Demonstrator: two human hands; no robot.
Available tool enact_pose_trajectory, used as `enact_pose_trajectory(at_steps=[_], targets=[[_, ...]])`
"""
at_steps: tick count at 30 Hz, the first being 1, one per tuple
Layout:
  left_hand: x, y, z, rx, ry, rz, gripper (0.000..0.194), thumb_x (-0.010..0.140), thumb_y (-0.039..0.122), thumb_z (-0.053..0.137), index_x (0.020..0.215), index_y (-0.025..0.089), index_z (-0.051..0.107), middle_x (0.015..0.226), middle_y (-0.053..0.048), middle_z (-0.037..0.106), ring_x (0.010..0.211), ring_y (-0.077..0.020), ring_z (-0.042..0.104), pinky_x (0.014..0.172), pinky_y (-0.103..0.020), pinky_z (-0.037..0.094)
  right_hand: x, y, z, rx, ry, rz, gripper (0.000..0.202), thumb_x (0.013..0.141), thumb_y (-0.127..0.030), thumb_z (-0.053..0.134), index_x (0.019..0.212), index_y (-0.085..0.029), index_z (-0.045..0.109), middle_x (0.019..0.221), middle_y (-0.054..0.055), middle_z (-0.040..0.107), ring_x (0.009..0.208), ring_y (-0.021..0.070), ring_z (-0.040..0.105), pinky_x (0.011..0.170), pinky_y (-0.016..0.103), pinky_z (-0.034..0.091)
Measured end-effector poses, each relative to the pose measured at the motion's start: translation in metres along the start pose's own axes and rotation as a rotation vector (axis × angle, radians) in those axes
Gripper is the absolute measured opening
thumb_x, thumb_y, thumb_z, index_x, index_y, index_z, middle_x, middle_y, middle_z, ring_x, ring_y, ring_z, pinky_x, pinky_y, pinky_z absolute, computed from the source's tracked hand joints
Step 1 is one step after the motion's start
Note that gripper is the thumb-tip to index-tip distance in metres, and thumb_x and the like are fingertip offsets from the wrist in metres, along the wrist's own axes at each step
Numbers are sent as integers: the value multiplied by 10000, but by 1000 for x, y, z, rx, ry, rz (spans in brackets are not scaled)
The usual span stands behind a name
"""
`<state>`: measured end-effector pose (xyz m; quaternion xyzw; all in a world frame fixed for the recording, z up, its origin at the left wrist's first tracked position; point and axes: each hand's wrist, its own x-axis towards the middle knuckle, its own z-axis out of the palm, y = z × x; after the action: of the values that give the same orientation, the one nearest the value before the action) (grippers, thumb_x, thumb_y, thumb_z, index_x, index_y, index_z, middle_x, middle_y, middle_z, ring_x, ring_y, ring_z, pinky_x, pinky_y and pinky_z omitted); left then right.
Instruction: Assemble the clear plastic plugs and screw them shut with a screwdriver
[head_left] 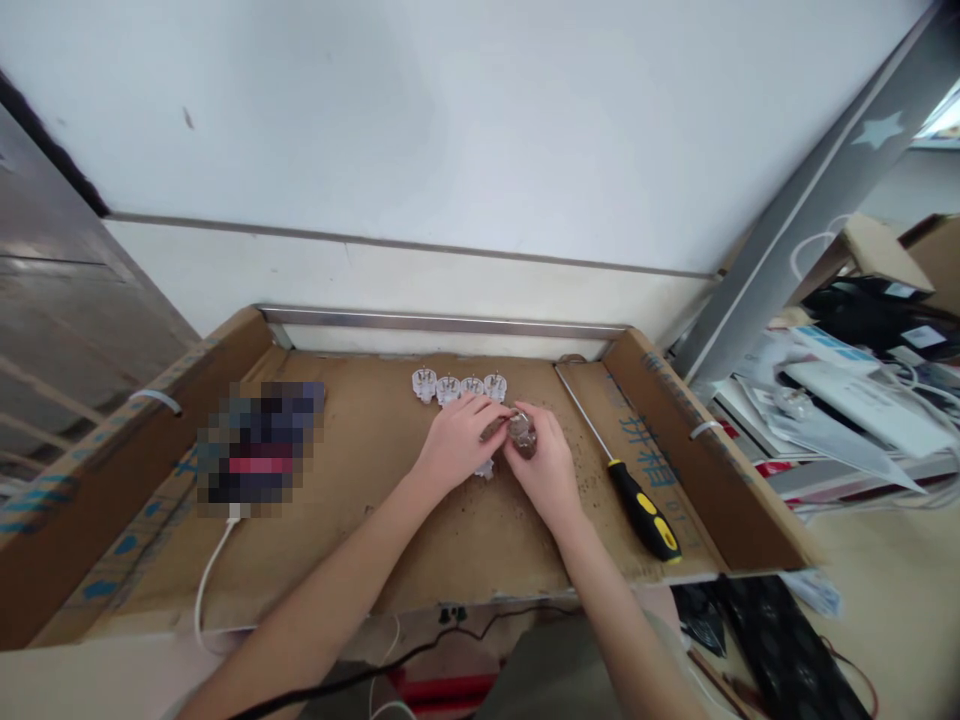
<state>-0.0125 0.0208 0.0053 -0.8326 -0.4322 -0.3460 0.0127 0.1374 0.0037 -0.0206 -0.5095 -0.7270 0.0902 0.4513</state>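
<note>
My right hand is closed around a small clear brownish plug housing, held between thumb and fingers just above the cardboard. My left hand meets it from the left. Its fingers are pinched together at a small brownish piece, mostly covered by the fingertips, so its kind is unclear. Just beyond my hands, several white power plugs stand in a row with their pins up. Under my left hand another whitish plug part peeks out, largely hidden.
A screwdriver with a black and yellow handle lies right of my hands. At left lies a blurred-out phone-like device with a white cable. Cardboard walls edge the work surface. Cluttered shelves stand at far right.
</note>
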Motion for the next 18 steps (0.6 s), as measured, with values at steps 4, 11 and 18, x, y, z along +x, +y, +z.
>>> enact_pose_trajectory(at_steps=[4, 11, 18], targets=[[0, 0, -2, -26, 50, -15, 150, 881, 212, 483, 930, 212, 625, 890, -22, 663, 860, -173, 578, 816, -319, 461, 1, 0, -2, -37, 31, 8, 376, 794, -178, 487, 1169, -198, 498, 1122, 82, 584, 1067, 207, 513, 934, 381, 429], [0, 1, -3, -45, 67, -3, 143, 887, 217, 486, 921, 205, 625, 877, -20, 665, 850, -168, 583, 803, -310, 467, 1, 0, -2, -49, 27, -7, 370, 797, -172, 492, 1167, -197, 494, 1136, 65, 585, 1052, 186, 511, 929, 350, 428], [0, 3, -4, -63, 86, -8, 146, 885, 218, 485, 934, 212, 623, 889, -25, 666, 859, -172, 587, 808, -314, 467, 0, 2, 0, -54, 38, -6, 378, 805, -176, 501, 1183, -181, 483, 1140, 70, 584, 1054, 194, 504, 935, 356, 422]])
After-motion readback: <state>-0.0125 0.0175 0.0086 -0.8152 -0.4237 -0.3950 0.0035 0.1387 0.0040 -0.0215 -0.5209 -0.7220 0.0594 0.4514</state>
